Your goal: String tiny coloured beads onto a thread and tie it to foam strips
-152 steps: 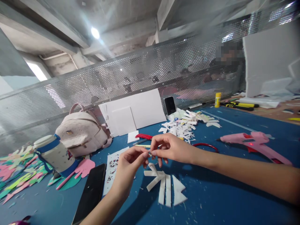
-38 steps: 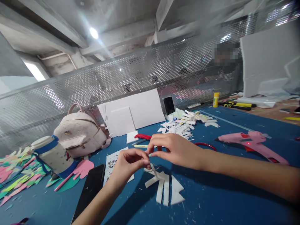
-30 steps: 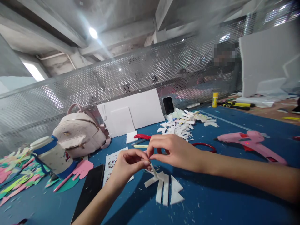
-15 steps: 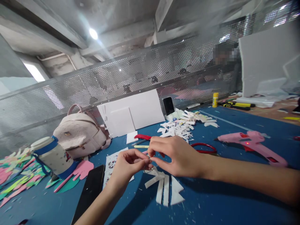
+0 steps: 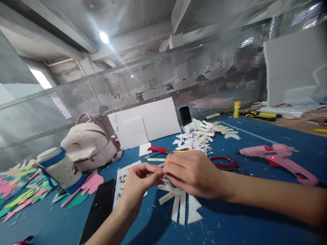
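My left hand (image 5: 139,180) and my right hand (image 5: 192,173) meet fingertip to fingertip above the blue table. Both are closed in a pinch, and what lies between the fingers is too small and too covered to name. Just below them, several white foam strips (image 5: 176,204) lie on the table. Beside my left wrist are a printed sheet (image 5: 122,173) and a black phone (image 5: 99,207). Behind my right hand show the red handles of scissors (image 5: 224,162) and a red-handled tool (image 5: 156,149), with a pale yellow stick (image 5: 156,159) close by.
A pink glue gun (image 5: 278,158) with a lit red light lies at the right. White foam scraps (image 5: 196,141) are heaped behind my hands. White boards (image 5: 158,119), a backpack (image 5: 89,143), a bottle (image 5: 60,170) and coloured foam cut-outs (image 5: 20,187) stand or lie left and back.
The fingers of my right hand have closed in and turned over, now covering the pinch point more. My left hand stays nearly still. The whole view has shifted slightly.
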`<action>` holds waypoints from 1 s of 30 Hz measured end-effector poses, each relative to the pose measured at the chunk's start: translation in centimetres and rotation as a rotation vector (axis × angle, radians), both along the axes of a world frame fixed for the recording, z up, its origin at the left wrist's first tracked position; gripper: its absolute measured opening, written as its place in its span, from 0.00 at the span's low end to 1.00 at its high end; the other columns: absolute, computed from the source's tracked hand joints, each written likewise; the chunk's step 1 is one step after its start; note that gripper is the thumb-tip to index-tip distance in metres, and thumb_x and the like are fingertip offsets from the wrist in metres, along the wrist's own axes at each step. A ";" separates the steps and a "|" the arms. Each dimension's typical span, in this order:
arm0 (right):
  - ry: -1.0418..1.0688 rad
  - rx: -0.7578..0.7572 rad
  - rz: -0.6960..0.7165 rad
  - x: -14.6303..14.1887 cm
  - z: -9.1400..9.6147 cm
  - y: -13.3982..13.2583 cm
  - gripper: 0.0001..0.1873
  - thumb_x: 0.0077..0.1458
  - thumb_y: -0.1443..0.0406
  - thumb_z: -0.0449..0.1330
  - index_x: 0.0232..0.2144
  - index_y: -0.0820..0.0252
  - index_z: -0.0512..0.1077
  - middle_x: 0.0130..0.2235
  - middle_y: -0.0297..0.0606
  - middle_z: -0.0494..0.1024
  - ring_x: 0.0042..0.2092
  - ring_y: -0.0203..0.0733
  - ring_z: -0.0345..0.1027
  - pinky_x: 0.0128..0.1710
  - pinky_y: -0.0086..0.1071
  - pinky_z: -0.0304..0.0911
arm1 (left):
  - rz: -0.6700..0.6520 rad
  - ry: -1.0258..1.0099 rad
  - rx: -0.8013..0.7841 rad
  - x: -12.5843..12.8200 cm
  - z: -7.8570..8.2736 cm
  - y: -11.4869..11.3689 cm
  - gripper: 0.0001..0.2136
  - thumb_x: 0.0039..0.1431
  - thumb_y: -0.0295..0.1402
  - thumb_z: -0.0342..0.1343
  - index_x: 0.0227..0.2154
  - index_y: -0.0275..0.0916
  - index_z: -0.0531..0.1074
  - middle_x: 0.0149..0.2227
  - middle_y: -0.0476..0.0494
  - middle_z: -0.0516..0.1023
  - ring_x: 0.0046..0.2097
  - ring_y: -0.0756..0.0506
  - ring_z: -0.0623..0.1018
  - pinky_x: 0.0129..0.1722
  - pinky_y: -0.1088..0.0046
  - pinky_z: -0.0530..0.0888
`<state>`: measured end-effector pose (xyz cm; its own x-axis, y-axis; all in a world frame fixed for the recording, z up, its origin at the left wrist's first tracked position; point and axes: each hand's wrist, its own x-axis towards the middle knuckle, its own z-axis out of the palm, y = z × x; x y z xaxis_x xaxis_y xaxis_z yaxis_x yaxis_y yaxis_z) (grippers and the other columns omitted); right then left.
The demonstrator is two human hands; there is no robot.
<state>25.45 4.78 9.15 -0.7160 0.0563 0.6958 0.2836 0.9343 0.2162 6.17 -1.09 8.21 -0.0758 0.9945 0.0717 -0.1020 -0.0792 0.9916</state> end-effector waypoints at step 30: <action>0.183 -1.543 0.294 -1.3 -0.4 1.8 0.08 0.54 0.63 0.64 0.35 0.63 0.76 0.28 0.35 0.75 0.24 0.30 0.63 0.20 0.22 0.55 | 0.065 0.312 0.503 0.0 0.2 -0.3 0.06 0.52 0.20 0.61 0.25 0.37 0.74 0.30 0.46 0.78 0.33 0.48 0.79 0.34 0.73 0.79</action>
<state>24.15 6.59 8.73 -0.7450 0.6431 0.1771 -0.0248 0.2386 -0.9708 6.18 -1.42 8.38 -0.0351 0.8266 0.5617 0.2092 -0.5435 0.8129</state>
